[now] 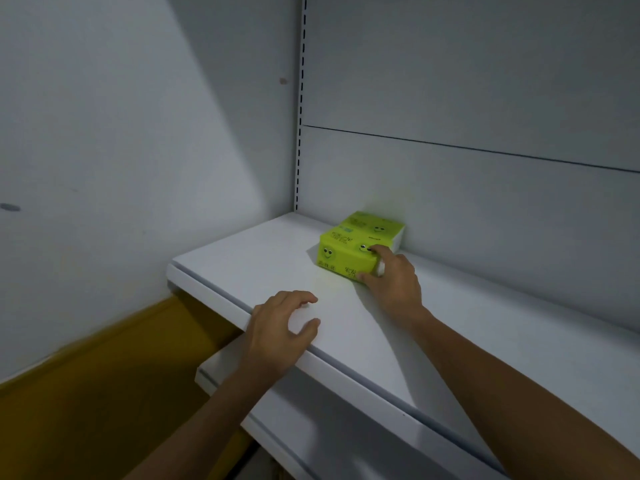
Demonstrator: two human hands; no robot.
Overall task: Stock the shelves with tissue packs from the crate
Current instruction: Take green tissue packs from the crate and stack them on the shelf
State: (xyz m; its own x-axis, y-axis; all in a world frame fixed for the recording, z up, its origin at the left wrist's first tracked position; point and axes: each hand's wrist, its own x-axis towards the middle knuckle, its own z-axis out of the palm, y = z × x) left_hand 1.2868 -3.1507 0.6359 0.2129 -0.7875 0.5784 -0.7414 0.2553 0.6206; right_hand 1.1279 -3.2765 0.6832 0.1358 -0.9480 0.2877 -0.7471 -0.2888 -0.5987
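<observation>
Right hand: the right hand [394, 282] is clamped on the near right corner of the tissue pack [341, 256], forefinger over the top and thumb against the front face.
Why that grip: a hold on one corner seems meant for sliding and squaring the pack, not for lifting it.
Tissue pack: it lies flat on the shelf [259, 265], just ahead of the right hand and to its left, printed faces up.
Second pack: a second pack [375, 223] sits beyond the right fingertips, touching the first and set against the back panel [485, 202]. Whether the two are separate or one wrapped bundle, I cannot tell.
Why there: filling from the back corner outward probably keeps the row tight and leaves the front for later packs.
Left hand: the left hand [277, 334] holds nothing, fingers apart and loosely curved over the shelf's front edge, nearer the body than the right hand. It looks placed for balance during the reach. Whether it presses the board I cannot tell.
Lower shelf: a lower shelf [311, 427] shows beneath the left wrist.
Crate: the crate is not in view.
Step in hand: likely the final nudge before letting go, early in the stocking.
</observation>
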